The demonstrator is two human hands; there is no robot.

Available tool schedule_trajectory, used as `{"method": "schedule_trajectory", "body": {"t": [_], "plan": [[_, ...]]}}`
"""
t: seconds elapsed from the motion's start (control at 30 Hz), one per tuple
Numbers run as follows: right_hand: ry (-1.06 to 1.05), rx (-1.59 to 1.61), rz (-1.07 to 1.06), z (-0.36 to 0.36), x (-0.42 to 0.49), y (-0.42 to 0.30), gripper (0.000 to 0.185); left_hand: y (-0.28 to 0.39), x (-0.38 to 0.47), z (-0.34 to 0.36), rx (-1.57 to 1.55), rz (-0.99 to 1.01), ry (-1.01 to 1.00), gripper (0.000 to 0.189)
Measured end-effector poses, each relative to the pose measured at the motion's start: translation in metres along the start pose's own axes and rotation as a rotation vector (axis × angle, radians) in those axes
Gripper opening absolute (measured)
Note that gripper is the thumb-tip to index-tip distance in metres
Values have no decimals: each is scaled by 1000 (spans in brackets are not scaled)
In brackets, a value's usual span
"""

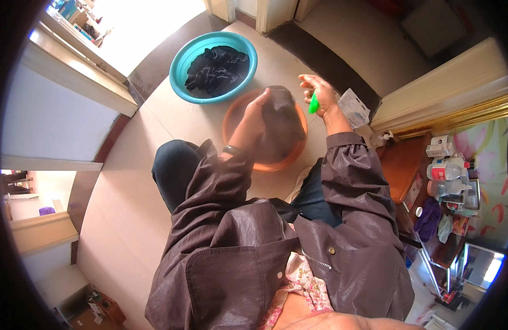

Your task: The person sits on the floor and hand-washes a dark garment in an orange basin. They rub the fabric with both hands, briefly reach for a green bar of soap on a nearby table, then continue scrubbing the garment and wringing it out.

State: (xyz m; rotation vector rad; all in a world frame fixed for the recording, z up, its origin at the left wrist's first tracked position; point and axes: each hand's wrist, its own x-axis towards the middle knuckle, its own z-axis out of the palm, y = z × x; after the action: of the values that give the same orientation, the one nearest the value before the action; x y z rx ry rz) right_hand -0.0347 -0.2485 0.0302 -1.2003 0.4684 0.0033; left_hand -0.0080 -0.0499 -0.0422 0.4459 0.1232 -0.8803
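Note:
My left hand point(254, 117) grips a dark, wet-looking cloth point(281, 105) over an orange plastic basin point(265, 168) on the floor; the forearm and cloth are blurred. To the right of the basin, my right hand point(320, 97) is raised with its fingers loosely curled and holds a small bright green object point(314, 103), whose kind I cannot tell. Beyond the orange basin and to its left stands a turquoise plastic basin point(175, 84), with dark cloth point(217, 70) lying in water. What the orange basin holds is mostly hidden by the hand and cloth.
A white printed packet point(354, 108) lies on the floor beyond my right wrist. At right, a wooden cabinet point(396, 171) stands near a pump bottle point(382, 138), plastic bottles point(446, 171) and a purple cloth point(428, 219). Door frames and dark thresholds point(320, 57) border the tiled floor.

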Motion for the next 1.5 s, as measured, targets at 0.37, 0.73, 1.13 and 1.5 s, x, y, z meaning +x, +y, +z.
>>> {"method": "schedule_trajectory", "body": {"t": [0.37,0.73,1.13,1.5], "plan": [[57,-488,-835,64,-28,45,12,-22,26,-25,-40,138,124,40],[177,-682,-215,53,-2,73,43,-15,12,-17,-90,172,59,46],[257,58,-254,57,6,74,18,2,-4,4,-225,61,-138,50],[197,976,-428,-171,-9,-90,50,14,0,-11,-91,194,30,44]]}}
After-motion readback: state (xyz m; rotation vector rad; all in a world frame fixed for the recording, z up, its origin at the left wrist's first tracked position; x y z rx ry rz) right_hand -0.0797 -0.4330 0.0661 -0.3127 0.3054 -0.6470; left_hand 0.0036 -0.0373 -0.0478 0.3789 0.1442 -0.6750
